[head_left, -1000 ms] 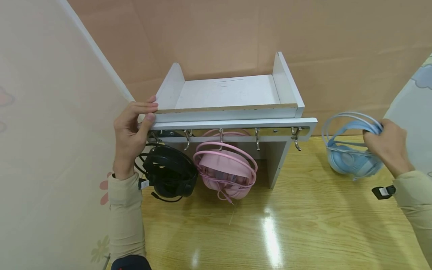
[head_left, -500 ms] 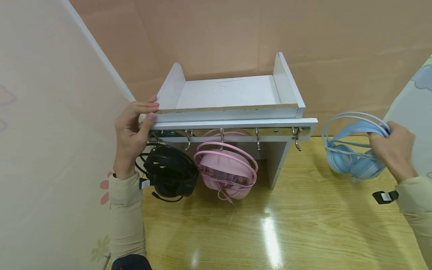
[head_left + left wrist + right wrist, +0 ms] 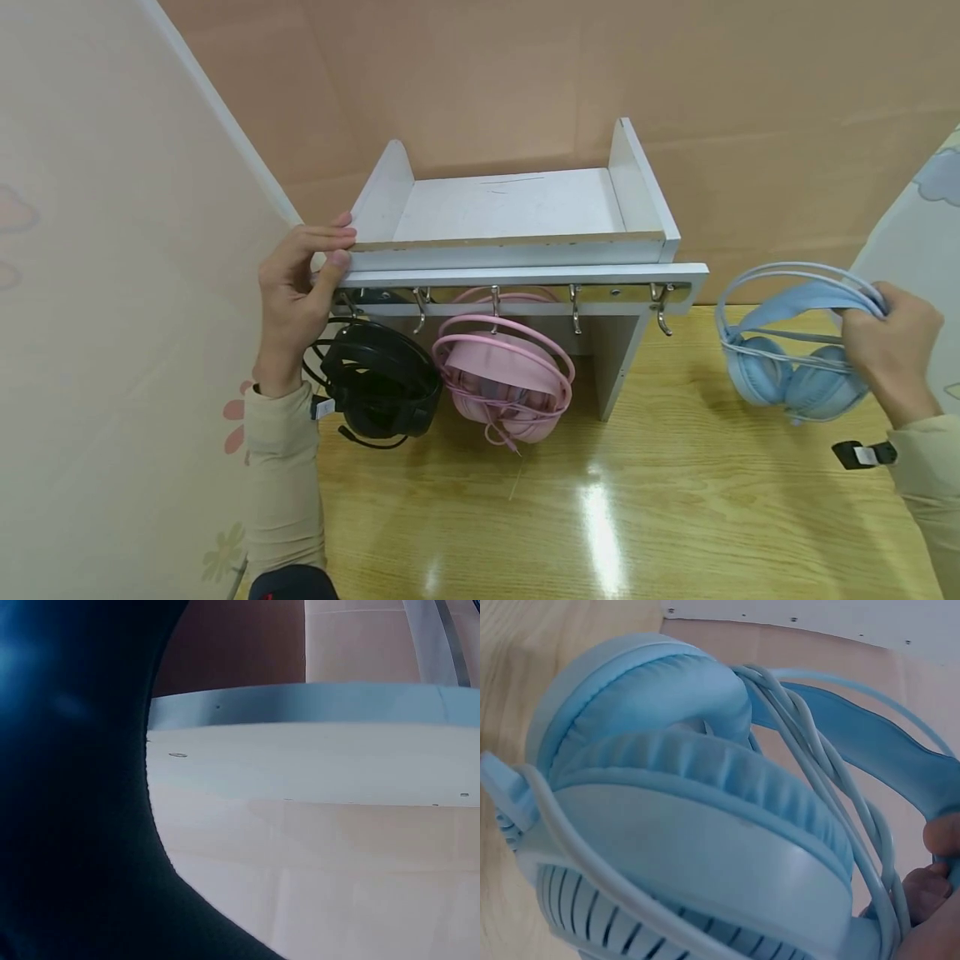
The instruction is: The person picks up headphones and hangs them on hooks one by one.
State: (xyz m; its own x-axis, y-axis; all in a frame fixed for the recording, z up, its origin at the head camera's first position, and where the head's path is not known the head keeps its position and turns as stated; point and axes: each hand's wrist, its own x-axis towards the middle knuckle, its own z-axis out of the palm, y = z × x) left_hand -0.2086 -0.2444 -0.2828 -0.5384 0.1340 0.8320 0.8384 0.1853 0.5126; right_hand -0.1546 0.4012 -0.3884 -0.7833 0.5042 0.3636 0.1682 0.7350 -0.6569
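My right hand grips a pair of light blue headphones by the headband, at the far right of the head view. Its ear cups hang down, and a cable is wound around it, as the right wrist view shows. My left hand holds the left end of a white rack, fingers on top and thumb at the front. Below that hand, a black headset with a mic boom hangs from the rack's left side. Pink headphones hang at a middle hook.
Bare metal hooks on the rack include one at the right end. A white shelf tray sits on top. Under everything lies a glossy wooden table. A pale patterned panel stands close on the left.
My right hand has drawn a little right and toward me with the blue headphones, whose ear cups have turned to show more fully. My left hand stays on the rack.
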